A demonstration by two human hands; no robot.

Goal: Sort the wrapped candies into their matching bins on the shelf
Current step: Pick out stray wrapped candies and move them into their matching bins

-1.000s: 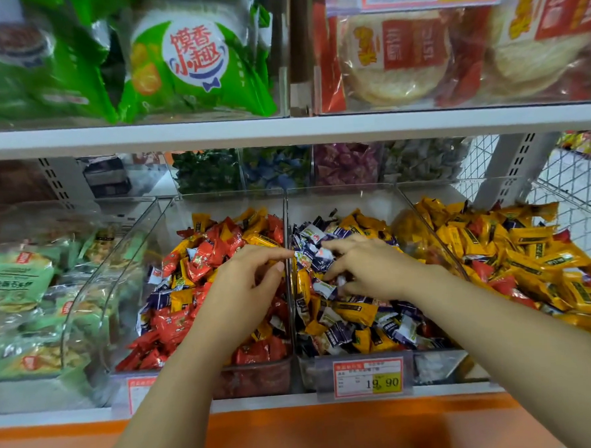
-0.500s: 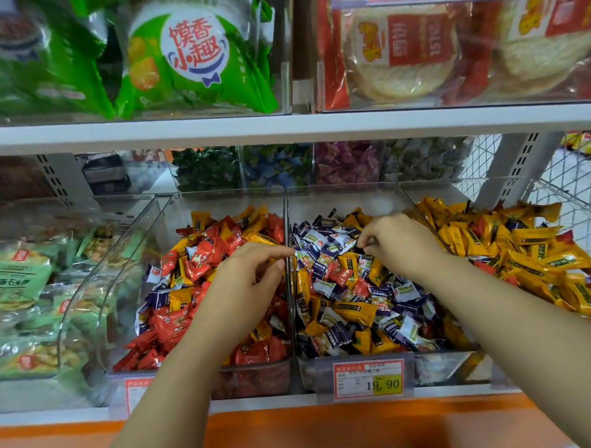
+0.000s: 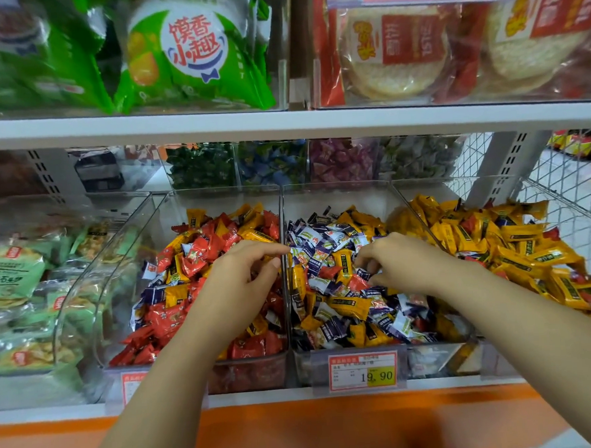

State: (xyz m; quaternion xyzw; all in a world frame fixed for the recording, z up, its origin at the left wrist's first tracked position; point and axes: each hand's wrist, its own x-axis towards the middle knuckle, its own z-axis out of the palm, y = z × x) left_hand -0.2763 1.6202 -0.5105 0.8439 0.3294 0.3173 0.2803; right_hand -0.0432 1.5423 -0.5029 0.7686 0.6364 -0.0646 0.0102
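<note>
At the shelf (image 3: 262,397), I am holding my left hand (image 3: 242,285) over the red-candy bin (image 3: 217,198) and digging my right hand (image 3: 405,262) into mixed wrapped candies (image 3: 318,253) in the middle bin (image 3: 337,192). Both grips are curled; what they hold, I cannot tell.

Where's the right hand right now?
Head view, right of centre: the right hand reaches into the bin of purple-and-white candies, left of the yellow-candy bin. The left hand is just across the divider, over the red candies.
</note>
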